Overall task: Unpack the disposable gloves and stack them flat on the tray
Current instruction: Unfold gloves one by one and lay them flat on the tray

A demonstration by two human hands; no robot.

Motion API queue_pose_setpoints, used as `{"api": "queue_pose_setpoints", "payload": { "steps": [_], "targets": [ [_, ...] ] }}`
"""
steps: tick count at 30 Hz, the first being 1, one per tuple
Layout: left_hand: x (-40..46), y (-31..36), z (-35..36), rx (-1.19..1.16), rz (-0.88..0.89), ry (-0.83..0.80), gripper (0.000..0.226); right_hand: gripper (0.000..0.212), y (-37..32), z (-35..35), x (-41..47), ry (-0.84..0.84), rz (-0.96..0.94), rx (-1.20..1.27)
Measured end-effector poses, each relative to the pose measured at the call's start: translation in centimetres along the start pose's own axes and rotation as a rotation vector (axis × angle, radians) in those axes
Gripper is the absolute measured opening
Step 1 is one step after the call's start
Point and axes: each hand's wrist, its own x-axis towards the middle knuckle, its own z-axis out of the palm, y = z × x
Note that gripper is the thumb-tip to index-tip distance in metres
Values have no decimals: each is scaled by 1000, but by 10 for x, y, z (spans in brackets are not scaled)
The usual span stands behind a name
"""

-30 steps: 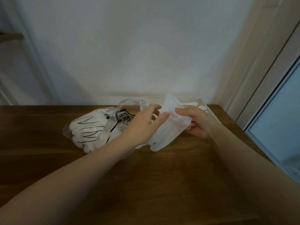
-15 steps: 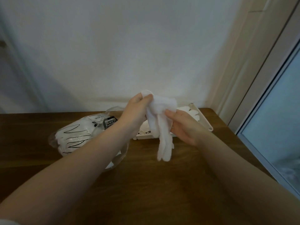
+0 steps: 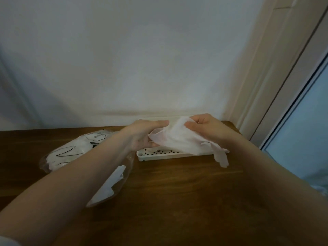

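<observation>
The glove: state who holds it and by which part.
Both hands hold the white glove above the tray. The left hand grips its cuff end, the right hand pinches its upper edge; its fingers dangle at the right.

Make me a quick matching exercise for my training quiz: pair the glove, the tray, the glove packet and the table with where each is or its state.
Things:
1. glove
2. tray
3. packet
4. table

States:
A. lying under the left forearm
B. brown wood, bearing everything
C. held in the air by both hands
D. white, perforated, against the wall

Pairs: 1-C, 2-D, 3-A, 4-B
</observation>
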Motion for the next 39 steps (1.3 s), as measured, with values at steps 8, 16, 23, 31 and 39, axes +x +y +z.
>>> {"api": "queue_pose_setpoints", "payload": {
  "steps": [8, 16, 23, 31, 39],
  "targets": [
    [20, 6, 3, 186, -9, -23, 38, 31, 17, -24, 26, -294, 99, -233],
    [50, -14, 4, 474, 208, 180, 25, 12, 68, -50, 46, -255, 285, 42],
    [81, -17, 5, 439, 218, 288, 27, 10, 63, -63, 70, -37, 289, 130],
    [101, -20, -1, 984, 250, 384, 20, 38, 60, 3, 85, 424, -116, -896],
    [108, -32, 1, 1139, 126, 420, 32, 69, 88, 42, 80, -341, 113, -900]
  ]
}}
